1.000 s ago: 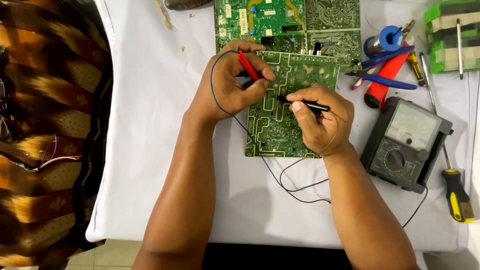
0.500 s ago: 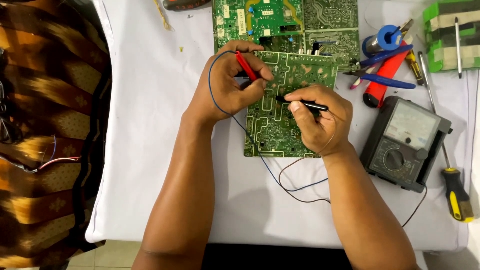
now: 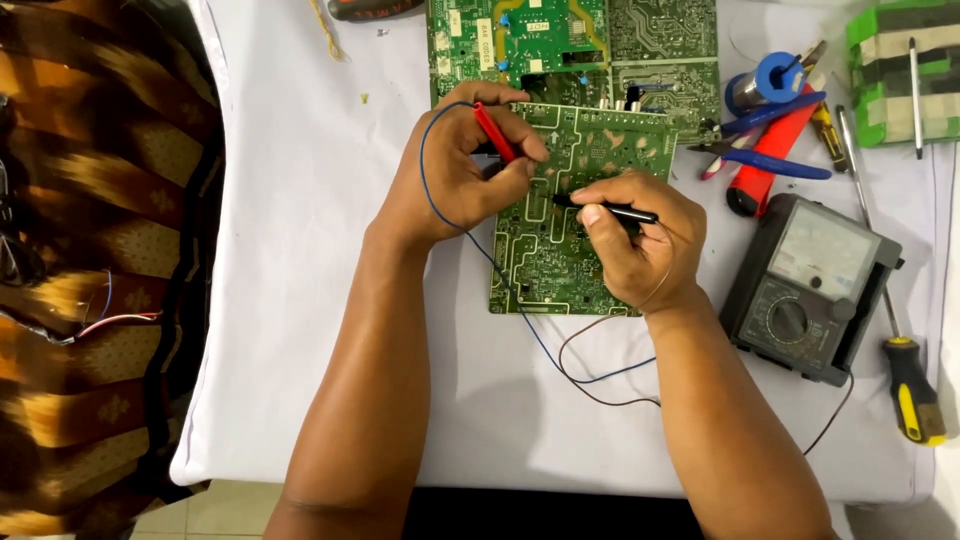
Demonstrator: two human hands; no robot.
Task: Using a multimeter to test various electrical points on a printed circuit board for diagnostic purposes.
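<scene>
Green circuit board [image 3: 560, 255] lies under left hand [image 3: 455, 175] pinching red probe [image 3: 494, 132], right hand [image 3: 635, 240] pinching black probe [image 3: 612, 209]

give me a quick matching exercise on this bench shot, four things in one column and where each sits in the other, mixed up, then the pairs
Things:
1. red probe
2. black probe
3. analog meter
4. yellow-and-black screwdriver

Places:
A. near the table's right edge, just right of the meter
B. held in the right hand, tip on the green circuit board
C. on the white cloth to the right of the circuit board
D. held in the left hand, above the board's upper left part

Pairs: 1-D, 2-B, 3-C, 4-A
</scene>
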